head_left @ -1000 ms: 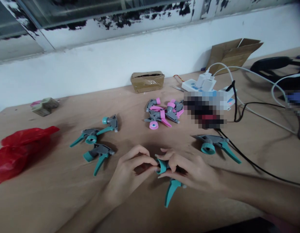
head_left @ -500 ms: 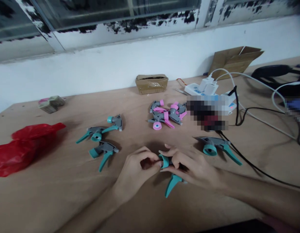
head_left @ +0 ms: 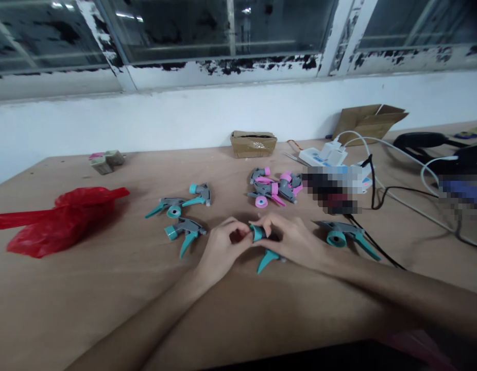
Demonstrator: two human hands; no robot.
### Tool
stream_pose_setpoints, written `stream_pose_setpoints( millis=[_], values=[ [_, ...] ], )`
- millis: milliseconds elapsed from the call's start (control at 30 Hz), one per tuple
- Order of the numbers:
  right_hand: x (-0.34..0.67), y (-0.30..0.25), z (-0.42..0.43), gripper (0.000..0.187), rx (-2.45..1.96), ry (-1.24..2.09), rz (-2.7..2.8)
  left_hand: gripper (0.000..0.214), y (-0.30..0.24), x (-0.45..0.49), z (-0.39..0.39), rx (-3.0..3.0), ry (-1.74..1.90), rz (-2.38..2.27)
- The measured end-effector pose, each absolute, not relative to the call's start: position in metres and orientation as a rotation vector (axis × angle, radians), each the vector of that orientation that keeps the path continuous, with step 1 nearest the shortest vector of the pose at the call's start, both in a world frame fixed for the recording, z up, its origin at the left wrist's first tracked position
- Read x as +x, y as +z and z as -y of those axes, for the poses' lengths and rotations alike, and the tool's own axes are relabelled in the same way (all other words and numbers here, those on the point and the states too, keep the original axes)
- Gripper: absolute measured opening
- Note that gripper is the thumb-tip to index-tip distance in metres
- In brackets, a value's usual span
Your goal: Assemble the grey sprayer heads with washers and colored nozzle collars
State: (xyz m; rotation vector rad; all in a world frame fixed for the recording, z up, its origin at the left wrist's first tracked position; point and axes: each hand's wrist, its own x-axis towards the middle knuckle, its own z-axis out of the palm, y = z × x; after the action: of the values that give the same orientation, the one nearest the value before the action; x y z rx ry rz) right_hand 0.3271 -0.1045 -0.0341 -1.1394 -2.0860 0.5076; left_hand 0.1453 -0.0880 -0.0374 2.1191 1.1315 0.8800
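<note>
My right hand [head_left: 296,242] grips a grey and teal trigger sprayer head [head_left: 265,256] low over the wooden table [head_left: 107,304]; its teal trigger points down and left. My left hand [head_left: 221,247] is closed in a pinch at the sprayer's teal screw cap. Three more teal sprayer heads [head_left: 182,216] lie to the left, one teal sprayer head [head_left: 344,237] to the right. A small heap of grey and pink sprayer heads [head_left: 275,186] sits behind my hands.
A crumpled red plastic bag [head_left: 63,219] lies at the left. A taped cardboard packet [head_left: 253,144] and an open cardboard box [head_left: 368,121] stand by the wall. A white power strip [head_left: 323,153] with cables [head_left: 396,190] is at the right.
The view has tilted up, showing more of the window, so everything sits smaller and farther. Both hands stay together on the same sprayer head, fingers working at its cap.
</note>
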Motion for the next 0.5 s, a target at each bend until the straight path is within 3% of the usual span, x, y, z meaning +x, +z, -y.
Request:
stream_pose_setpoints(
  millis=[167, 367, 500],
  values=[
    [0.311, -0.015, 0.059, 0.024, -1.083, 0.572, 2.158, 0.020, -0.035, 0.132, 0.072, 2.129, 1.126, -1.263],
    [0.264, -0.011, 0.012, 0.016, -1.024, 0.479, 2.300, 0.010, -0.020, 0.122, 0.070, 2.251, 1.666, -1.333],
    [0.240, -0.002, 0.003, 0.014, -0.920, 0.501, 2.393, 0.007, -0.021, 0.123, 0.075, 2.424, 1.714, -1.164]
  ],
)
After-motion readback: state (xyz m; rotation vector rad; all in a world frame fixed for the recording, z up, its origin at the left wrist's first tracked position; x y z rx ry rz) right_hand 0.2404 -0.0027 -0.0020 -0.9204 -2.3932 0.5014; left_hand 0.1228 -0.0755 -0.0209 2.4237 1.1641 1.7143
